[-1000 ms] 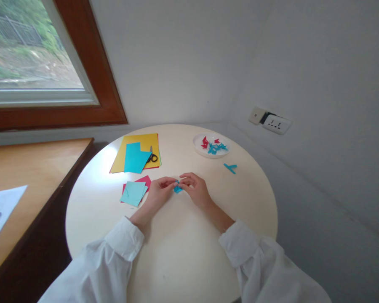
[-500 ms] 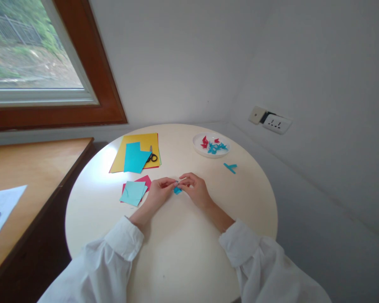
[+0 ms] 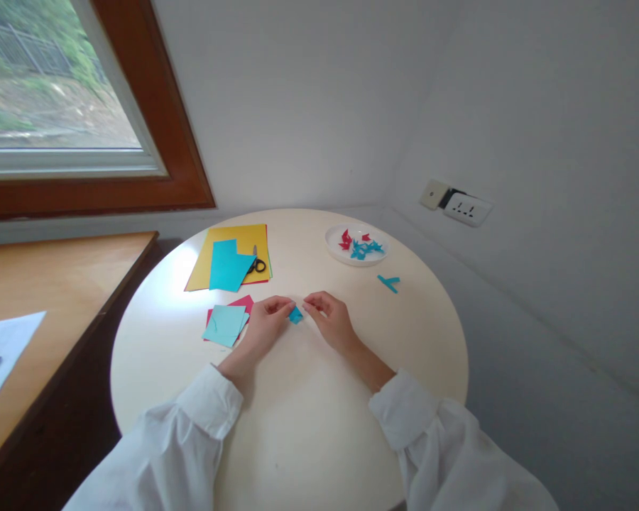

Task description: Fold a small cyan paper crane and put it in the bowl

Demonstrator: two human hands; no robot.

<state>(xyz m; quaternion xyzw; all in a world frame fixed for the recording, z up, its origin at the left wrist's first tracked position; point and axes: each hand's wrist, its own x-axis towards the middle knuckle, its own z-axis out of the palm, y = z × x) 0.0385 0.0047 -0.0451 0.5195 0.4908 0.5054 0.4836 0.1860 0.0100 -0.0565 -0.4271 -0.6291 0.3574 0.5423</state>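
Between the thumb and fingers of my left hand is a small folded piece of blue paper, pinched by its left edge just above the table. My right hand hovers close on the other side, its thumb and fingertips drawn together, a small gap away from the paper, with nothing visible in them. Left of my left hand lie light-blue paper squares on top of red paper.
Yellow sheets at the back left carry blue paper and black-handled scissors. A white plate holds small red and blue folded shapes. Blue strips lie at the right of the round table.
My right fingertips have come off the folded blue paper and now sit slightly apart from it. The paper has shifted a little left in my left hand, showing more of itself.
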